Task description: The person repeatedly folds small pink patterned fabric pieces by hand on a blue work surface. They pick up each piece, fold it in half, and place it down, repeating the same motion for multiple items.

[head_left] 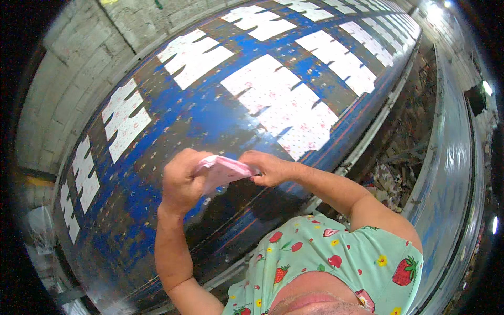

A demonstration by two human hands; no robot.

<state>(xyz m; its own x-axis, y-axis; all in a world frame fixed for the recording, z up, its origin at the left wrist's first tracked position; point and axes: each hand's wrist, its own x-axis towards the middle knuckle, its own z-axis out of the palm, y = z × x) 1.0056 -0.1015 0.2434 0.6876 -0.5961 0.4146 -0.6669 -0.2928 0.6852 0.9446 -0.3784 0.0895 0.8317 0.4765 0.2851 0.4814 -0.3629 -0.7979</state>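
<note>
A folded or stacked piece of pink-and-white printed fabric (224,171) is held up between both hands above a long table stained blue and dark. My left hand (269,168) pinches its right end, thumb and fingers closed on the edge. Around its left end my right hand (185,179) is curled. Just beyond the hands, a white fabric panel with small pink flowers (281,102) lies flat on the table, with narrow pointed notches along its sides. How many layers the held fabric has cannot be told.
More notched printed panels lie in rows along the long table (204,114), such as one at the left (125,118). A block wall (78,67) borders its far side. At the right, beyond a metal rail, scraps (388,177) lie beside another long table (449,173).
</note>
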